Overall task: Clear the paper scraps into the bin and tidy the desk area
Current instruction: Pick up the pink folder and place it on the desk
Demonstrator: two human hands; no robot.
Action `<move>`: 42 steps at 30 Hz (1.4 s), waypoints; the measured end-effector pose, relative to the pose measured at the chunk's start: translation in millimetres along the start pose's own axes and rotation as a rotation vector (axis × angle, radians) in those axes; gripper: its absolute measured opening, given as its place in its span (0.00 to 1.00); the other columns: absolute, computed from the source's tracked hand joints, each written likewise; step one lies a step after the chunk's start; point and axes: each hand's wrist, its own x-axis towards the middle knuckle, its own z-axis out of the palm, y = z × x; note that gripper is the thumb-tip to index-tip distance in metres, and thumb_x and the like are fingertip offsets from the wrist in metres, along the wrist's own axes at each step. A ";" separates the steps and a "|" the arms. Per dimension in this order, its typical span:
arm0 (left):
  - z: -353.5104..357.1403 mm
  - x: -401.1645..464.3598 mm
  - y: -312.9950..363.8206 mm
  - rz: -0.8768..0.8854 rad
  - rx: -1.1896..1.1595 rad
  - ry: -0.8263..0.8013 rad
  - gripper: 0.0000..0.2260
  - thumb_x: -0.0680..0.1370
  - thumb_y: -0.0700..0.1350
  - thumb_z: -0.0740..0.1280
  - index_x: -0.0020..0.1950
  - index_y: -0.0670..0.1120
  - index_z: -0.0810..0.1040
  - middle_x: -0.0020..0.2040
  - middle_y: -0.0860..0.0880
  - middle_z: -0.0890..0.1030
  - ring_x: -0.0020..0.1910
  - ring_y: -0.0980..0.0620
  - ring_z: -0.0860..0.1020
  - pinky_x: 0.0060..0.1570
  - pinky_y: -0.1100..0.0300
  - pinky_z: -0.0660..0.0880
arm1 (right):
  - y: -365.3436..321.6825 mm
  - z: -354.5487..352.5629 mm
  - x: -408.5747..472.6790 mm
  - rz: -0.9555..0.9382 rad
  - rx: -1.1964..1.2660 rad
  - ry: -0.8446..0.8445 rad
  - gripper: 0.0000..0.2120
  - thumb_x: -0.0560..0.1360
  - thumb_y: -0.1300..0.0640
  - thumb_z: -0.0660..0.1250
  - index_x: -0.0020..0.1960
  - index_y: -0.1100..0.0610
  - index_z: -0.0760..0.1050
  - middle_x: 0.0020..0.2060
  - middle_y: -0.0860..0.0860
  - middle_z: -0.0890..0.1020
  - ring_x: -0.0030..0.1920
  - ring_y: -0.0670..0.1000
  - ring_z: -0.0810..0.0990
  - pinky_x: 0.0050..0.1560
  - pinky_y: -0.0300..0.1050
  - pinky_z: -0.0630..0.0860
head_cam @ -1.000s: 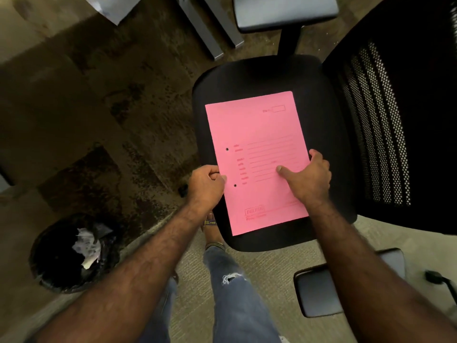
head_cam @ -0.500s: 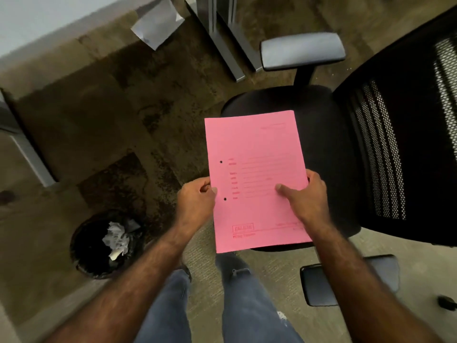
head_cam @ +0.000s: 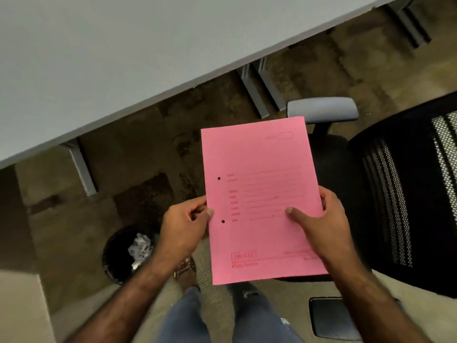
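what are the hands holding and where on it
Pink folder: left hand pinches its left edge by the punch holes, right hand grips its right edge.

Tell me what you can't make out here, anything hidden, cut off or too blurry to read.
Head view only:
- Print on the pink folder: blurred, unreadable.
- Chair seat: mostly hidden behind the folder.
- Bin: its right side is hidden by the left hand and forearm; paper shows inside, how full is unclear.
- Right hand: fingers hidden behind the folder.
- Desk: cut off by the top and left edges.

folder (head_cam: pixel 259 194) pink (red print) | desk (head_cam: pixel 123 58) grey | chair (head_cam: pixel 400 199) black mesh | bin (head_cam: pixel 116 256) black
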 end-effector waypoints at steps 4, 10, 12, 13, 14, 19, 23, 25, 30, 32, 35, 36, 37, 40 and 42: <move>-31.8 -2.1 21.4 -0.001 -0.017 0.055 0.14 0.81 0.45 0.73 0.64 0.58 0.84 0.47 0.65 0.87 0.48 0.70 0.83 0.42 0.78 0.76 | -38.0 -2.6 -3.8 -0.045 0.019 -0.037 0.27 0.74 0.51 0.79 0.67 0.43 0.70 0.65 0.47 0.77 0.56 0.48 0.83 0.51 0.50 0.84; -75.9 1.6 35.3 0.028 -0.081 0.157 0.14 0.80 0.48 0.73 0.64 0.60 0.83 0.51 0.65 0.87 0.51 0.65 0.85 0.52 0.63 0.80 | -95.3 4.1 3.8 -0.136 0.027 -0.094 0.30 0.75 0.53 0.79 0.72 0.44 0.70 0.66 0.46 0.77 0.57 0.45 0.82 0.44 0.38 0.79; -90.0 4.1 36.3 0.039 -0.096 0.189 0.14 0.80 0.48 0.73 0.64 0.61 0.83 0.51 0.66 0.86 0.52 0.65 0.85 0.52 0.61 0.80 | -113.8 9.9 6.6 -0.147 0.033 -0.121 0.31 0.75 0.52 0.78 0.73 0.42 0.69 0.66 0.45 0.77 0.57 0.44 0.82 0.42 0.37 0.80; -97.5 6.3 36.7 0.042 -0.105 0.203 0.14 0.80 0.49 0.73 0.63 0.62 0.83 0.51 0.67 0.86 0.52 0.65 0.85 0.52 0.62 0.80 | -123.3 13.8 8.1 -0.150 0.035 -0.132 0.31 0.75 0.51 0.78 0.74 0.42 0.69 0.66 0.44 0.77 0.57 0.44 0.83 0.42 0.37 0.80; -105.6 8.8 36.8 0.049 -0.114 0.212 0.13 0.80 0.49 0.73 0.63 0.63 0.83 0.51 0.67 0.86 0.52 0.66 0.85 0.51 0.63 0.80 | -133.0 18.8 9.9 -0.154 0.033 -0.140 0.31 0.75 0.50 0.77 0.74 0.41 0.68 0.66 0.44 0.77 0.56 0.44 0.83 0.41 0.37 0.81; -153.1 25.1 39.4 0.092 -0.130 0.258 0.14 0.80 0.50 0.73 0.58 0.71 0.80 0.49 0.72 0.84 0.51 0.71 0.83 0.44 0.80 0.75 | -184.1 55.6 21.0 -0.196 0.022 -0.186 0.32 0.76 0.49 0.76 0.75 0.40 0.66 0.63 0.41 0.78 0.52 0.43 0.84 0.33 0.32 0.79; -200.4 46.4 35.7 0.074 -0.148 0.280 0.17 0.80 0.49 0.73 0.56 0.75 0.80 0.50 0.70 0.85 0.52 0.69 0.84 0.46 0.75 0.78 | -229.5 91.5 28.2 -0.221 0.052 -0.212 0.29 0.77 0.50 0.76 0.73 0.42 0.69 0.61 0.41 0.81 0.54 0.44 0.84 0.42 0.39 0.81; -225.1 58.2 32.6 0.057 -0.168 0.299 0.17 0.80 0.50 0.73 0.56 0.75 0.80 0.51 0.68 0.86 0.53 0.66 0.85 0.52 0.68 0.79 | -253.3 109.7 32.0 -0.229 0.056 -0.237 0.27 0.77 0.50 0.76 0.72 0.41 0.69 0.60 0.40 0.81 0.55 0.45 0.85 0.46 0.44 0.83; -285.7 87.8 38.0 0.036 -0.181 0.321 0.18 0.80 0.53 0.72 0.51 0.81 0.77 0.48 0.75 0.83 0.50 0.71 0.83 0.39 0.80 0.74 | -306.5 155.4 45.0 -0.281 0.034 -0.247 0.27 0.78 0.50 0.75 0.73 0.42 0.70 0.60 0.41 0.81 0.53 0.44 0.84 0.44 0.40 0.80; -305.6 98.6 39.8 0.014 -0.178 0.332 0.17 0.81 0.54 0.70 0.51 0.81 0.77 0.46 0.77 0.82 0.48 0.74 0.82 0.35 0.80 0.74 | -325.2 172.6 49.8 -0.285 0.000 -0.254 0.27 0.78 0.48 0.74 0.75 0.42 0.69 0.60 0.42 0.81 0.50 0.44 0.84 0.39 0.36 0.78; -329.1 113.8 37.0 -0.009 -0.178 0.348 0.13 0.83 0.52 0.68 0.63 0.70 0.79 0.46 0.73 0.84 0.46 0.70 0.82 0.37 0.74 0.75 | -350.1 194.0 54.5 -0.294 -0.029 -0.264 0.27 0.79 0.44 0.73 0.76 0.42 0.69 0.61 0.42 0.80 0.49 0.43 0.83 0.37 0.34 0.75; -336.4 119.1 36.0 -0.011 -0.179 0.358 0.14 0.83 0.51 0.68 0.67 0.66 0.79 0.45 0.71 0.84 0.45 0.69 0.82 0.40 0.71 0.75 | -357.7 200.2 56.2 -0.296 -0.027 -0.266 0.28 0.79 0.44 0.72 0.76 0.43 0.69 0.62 0.43 0.79 0.49 0.43 0.83 0.37 0.35 0.75; -343.5 124.4 35.6 -0.010 -0.179 0.366 0.15 0.83 0.50 0.68 0.69 0.63 0.79 0.44 0.71 0.84 0.43 0.68 0.82 0.42 0.66 0.76 | -365.0 206.2 58.0 -0.301 -0.024 -0.266 0.28 0.79 0.44 0.72 0.77 0.43 0.69 0.63 0.43 0.79 0.50 0.43 0.83 0.38 0.36 0.75; -362.8 137.1 37.5 -0.002 -0.180 0.380 0.15 0.84 0.49 0.67 0.70 0.61 0.78 0.42 0.72 0.84 0.40 0.69 0.82 0.44 0.64 0.76 | -385.3 222.7 64.0 -0.322 -0.019 -0.263 0.27 0.80 0.44 0.72 0.77 0.44 0.70 0.63 0.43 0.79 0.51 0.43 0.82 0.39 0.38 0.75; -374.6 144.9 39.1 0.005 -0.179 0.405 0.15 0.84 0.49 0.67 0.70 0.61 0.79 0.41 0.73 0.83 0.39 0.70 0.81 0.43 0.66 0.75 | -398.9 233.2 68.4 -0.338 -0.015 -0.268 0.25 0.80 0.44 0.72 0.75 0.43 0.71 0.63 0.43 0.80 0.51 0.43 0.82 0.40 0.37 0.75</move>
